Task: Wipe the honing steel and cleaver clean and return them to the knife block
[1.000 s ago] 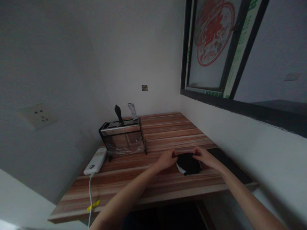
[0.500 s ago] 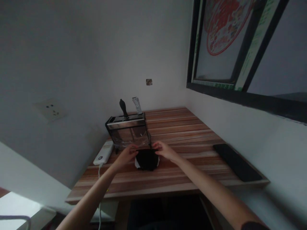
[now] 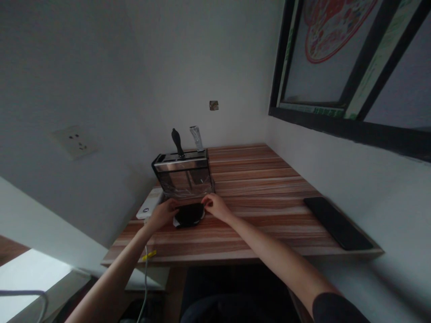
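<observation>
A small black piece of folded cloth [image 3: 189,215] with whitish edges showing at its lower corners is near the table's front, before the knife block. My left hand [image 3: 164,212] pinches its upper left edge between thumb and fingers. At the upper right corner, the fingertips of my right hand [image 3: 215,206] are closed on it. What exactly the cloth is I cannot make out. Just behind it stands the knife block [image 3: 183,177] with a clear front, a black handle [image 3: 177,141] and a silver handle [image 3: 196,138] rising from its top.
A white power bank [image 3: 150,202] lies left of the block, its white cable [image 3: 146,278] hanging over the wooden table's [image 3: 249,179] front edge. Close by that edge is a yellow strip [image 3: 149,255]. A black phone [image 3: 336,223] lies at the right, along the wall under a framed window [image 3: 323,72].
Both hands have shifted left with the black cloth, which now sits more centrally before the knife block and looks flatter. The view has tilted slightly.
</observation>
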The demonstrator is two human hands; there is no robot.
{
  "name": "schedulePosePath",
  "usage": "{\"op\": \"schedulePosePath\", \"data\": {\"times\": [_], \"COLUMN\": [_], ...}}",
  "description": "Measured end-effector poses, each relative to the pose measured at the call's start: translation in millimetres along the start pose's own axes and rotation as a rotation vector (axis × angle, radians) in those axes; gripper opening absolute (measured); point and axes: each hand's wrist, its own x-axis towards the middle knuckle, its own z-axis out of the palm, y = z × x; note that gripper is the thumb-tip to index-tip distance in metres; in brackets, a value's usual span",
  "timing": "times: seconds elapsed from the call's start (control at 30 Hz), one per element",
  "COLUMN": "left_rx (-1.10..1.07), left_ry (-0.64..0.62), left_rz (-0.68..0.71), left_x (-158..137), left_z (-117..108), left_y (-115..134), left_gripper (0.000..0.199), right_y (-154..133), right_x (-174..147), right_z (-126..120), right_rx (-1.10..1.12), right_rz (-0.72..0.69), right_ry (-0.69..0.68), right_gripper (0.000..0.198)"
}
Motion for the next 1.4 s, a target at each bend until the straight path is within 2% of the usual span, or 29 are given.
{"op": "schedulePosePath", "data": {"times": [0.17, 0.37, 0.43, 0.5, 0.67, 0.83, 0.93, 1.07, 1.4], "left_rx": [0.001, -0.158, -0.225, -0.284, -0.383, -0.405, -0.388, -0.357, -0.317], "left_ry": [0.136, 0.398, 0.442, 0.46, 0.445, 0.476, 0.49, 0.461, 0.411], "left_rz": [0.051, 0.092, 0.108, 0.122, 0.144, 0.163, 0.141, 0.105, 0.084], "left_x": [2.1, 3.5, 6.4, 12.3, 33.0, 38.4, 31.0, 19.4, 19.2], "left_z": [-9.6, -33.6, -39.9, -43.5, -40.1, -32.7, -27.9, -19.7, -13.4], "left_y": [-1.8, 5.6, 12.8, 21.1, 36.2, 37.4, 36.0, 39.7, 49.6], "left_gripper": [0.02, 0.043, 0.048, 0.051, 0.052, 0.057, 0.062, 0.064, 0.073], "right_y": [-5.7, -10.5, -12.9, -16.6, -27.9, -37.7, -44.7, -50.5, -49.0], "right_x": [-3.0, 14.8, 27.4, 42.3, 79.3, 101.5, 107.6, 112.4, 114.0], "right_z": [-11.4, -43.9, -55.1, -64.1, -79.0, -88.8, -90.7, -88.6, -86.8], "right_rx": [-0.017, 0.027, 0.042, 0.054, 0.128, 0.19, 0.265, 0.361, 0.402], "right_rz": [-0.075, -0.11, -0.118, -0.13, -0.113, -0.036, -0.036, -0.085, -0.072], "right_ry": [0.099, 0.315, 0.349, 0.352, 0.229, 0.084, -0.042, -0.145, -0.124], "right_gripper": [0.02, 0.009, 0.016, 0.033, 0.075, 0.095, 0.094, 0.08, 0.076]}}
